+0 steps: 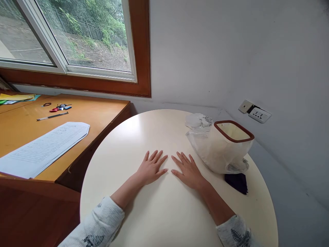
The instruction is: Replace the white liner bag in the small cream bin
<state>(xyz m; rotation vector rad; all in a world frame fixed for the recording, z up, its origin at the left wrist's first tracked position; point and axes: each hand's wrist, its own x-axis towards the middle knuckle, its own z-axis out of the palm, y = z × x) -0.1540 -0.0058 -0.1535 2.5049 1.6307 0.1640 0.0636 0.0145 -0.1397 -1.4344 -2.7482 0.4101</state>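
My left hand (152, 168) lies flat on the round cream table (144, 130), its fingers spread and holding nothing. Close beside it, a small gap away, my right hand (187, 171) rests palm down with the fingers apart. Right of that hand stands a bin (233, 132) with a brown rim, wrapped in a clear plastic bag (213, 154). A dark folded cloth (236, 183) lies at the bin's base, partly hidden under it. Behind the bin, a crumpled piece of clear plastic (198, 120) sits near the table's back edge.
To the left is a wooden desk (102, 113) with printed sheets (48, 147), a pen (52, 116), keys (61, 107) and a black ring (46, 104). Colored papers (19, 97) lie at its far corner. A wall with a socket (259, 114) borders the right side; a window (87, 34) is behind.
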